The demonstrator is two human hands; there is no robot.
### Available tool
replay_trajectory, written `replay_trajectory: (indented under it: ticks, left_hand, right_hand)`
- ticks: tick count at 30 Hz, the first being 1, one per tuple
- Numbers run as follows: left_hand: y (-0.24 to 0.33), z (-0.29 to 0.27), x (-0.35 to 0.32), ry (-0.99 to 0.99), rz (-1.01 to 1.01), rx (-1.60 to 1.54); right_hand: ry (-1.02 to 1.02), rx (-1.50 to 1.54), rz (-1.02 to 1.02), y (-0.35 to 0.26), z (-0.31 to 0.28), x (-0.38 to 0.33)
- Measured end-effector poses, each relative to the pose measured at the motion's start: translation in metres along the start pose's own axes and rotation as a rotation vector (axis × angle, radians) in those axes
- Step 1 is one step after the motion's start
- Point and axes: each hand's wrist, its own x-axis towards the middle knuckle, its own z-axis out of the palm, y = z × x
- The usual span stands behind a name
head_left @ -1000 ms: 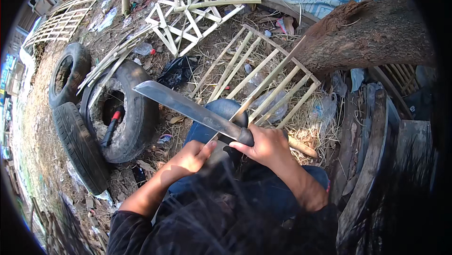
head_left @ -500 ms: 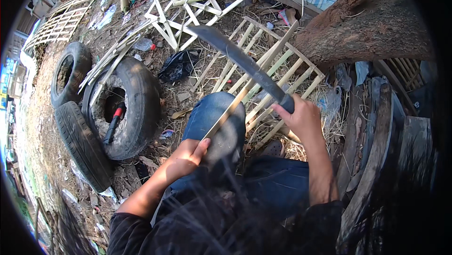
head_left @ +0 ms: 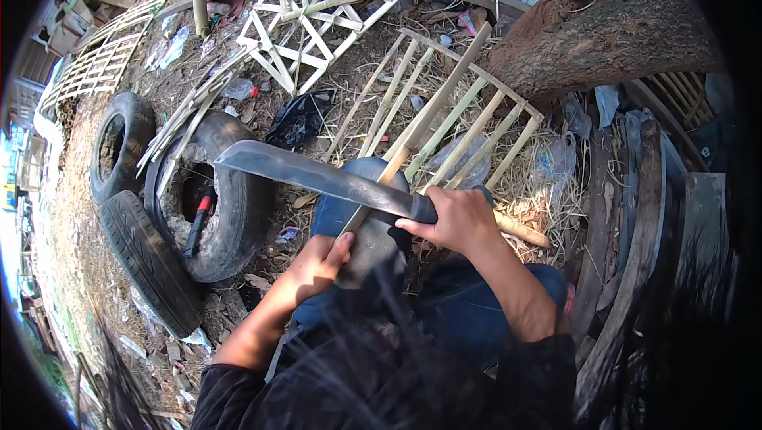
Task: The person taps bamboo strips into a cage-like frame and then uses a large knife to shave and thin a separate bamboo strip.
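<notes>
My left hand (head_left: 321, 262) is closed round the near end of a long bamboo strip (head_left: 432, 124), which slants up and away to the right across my knee. In my right hand (head_left: 456, 220) is the dark handle of a machete (head_left: 317, 176). Its broad blade points left and lies across the strip, just beyond my left hand; whether the edge bites into the bamboo I cannot tell. A grey pad (head_left: 381, 243) covers my knee under the strip. Past the knee, a bamboo slat frame (head_left: 468, 132) lies on the straw-strewn ground, partly behind the strip.
Old tyres (head_left: 238, 228) lie at the left, one with a red-and-black handled tool (head_left: 200, 220) in it. Thin bamboo strips (head_left: 190, 109) rest over that tyre. Bamboo lattices (head_left: 317, 37) lie farther off. A thick tree trunk (head_left: 611, 33) leans at right, above weathered planks (head_left: 635, 239).
My right hand has drawn the machete down and toward me along the strip, and its blade now points left rather than up-left. The left hand keeps its hold on the bamboo.
</notes>
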Motion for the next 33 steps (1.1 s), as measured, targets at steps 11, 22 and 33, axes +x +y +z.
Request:
replay_trajectory:
  ticks: [11,22,33]
  left_hand:
    - [-0.009,-0.005,-0.008,0.027,-0.007,-0.040]
    - [-0.018,-0.012,0.002,-0.039,0.045,-0.025]
    - [0.013,0.028,-0.002,0.081,0.318,-0.131]
  right_hand:
    - [0.202,-0.046,0.331,0.064,-0.040,0.009]
    - [0.410,0.195,0.452,0.057,-0.070,-0.013]
    - [0.337,0.724,0.361,0.042,-0.052,-0.017]
